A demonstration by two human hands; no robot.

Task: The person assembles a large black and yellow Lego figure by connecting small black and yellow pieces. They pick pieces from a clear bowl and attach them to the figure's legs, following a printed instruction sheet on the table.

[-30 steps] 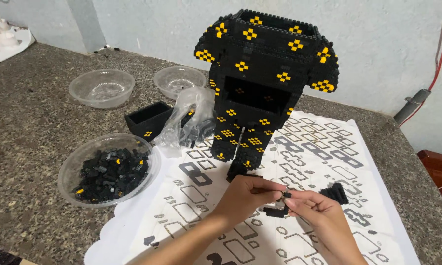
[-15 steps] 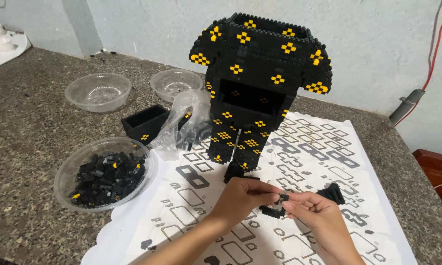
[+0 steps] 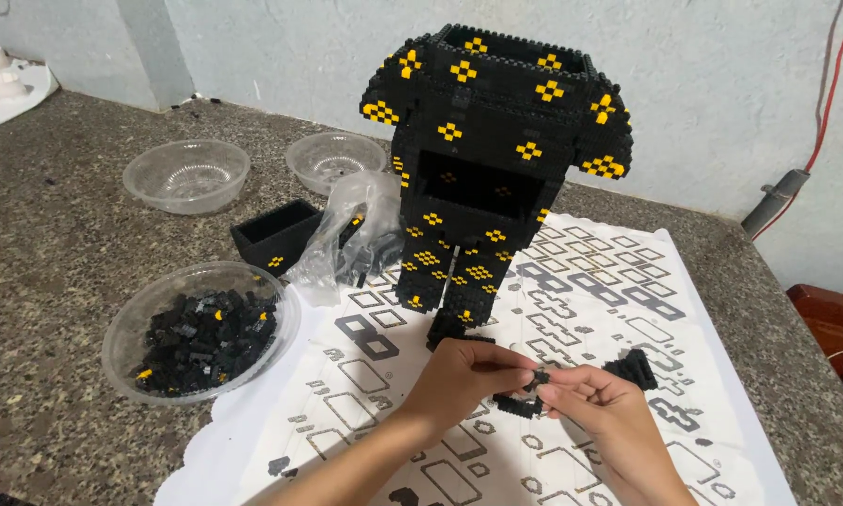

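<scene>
Near the sheet's front edge, the left hand (image 3: 464, 375) and right hand (image 3: 595, 408) meet fingertip to fingertip, both pinching a small black brick assembly (image 3: 525, 398), seemingly pressing pieces together above the printed sheet (image 3: 590, 309).

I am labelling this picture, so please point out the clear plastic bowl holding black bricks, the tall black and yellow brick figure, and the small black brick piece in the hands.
Clear plastic bowl holding black bricks (image 3: 122, 323): head view, left rim.
Tall black and yellow brick figure (image 3: 496, 126): head view, upper body front.
Small black brick piece (image 3: 515, 406): head view, its lower strip.
</scene>
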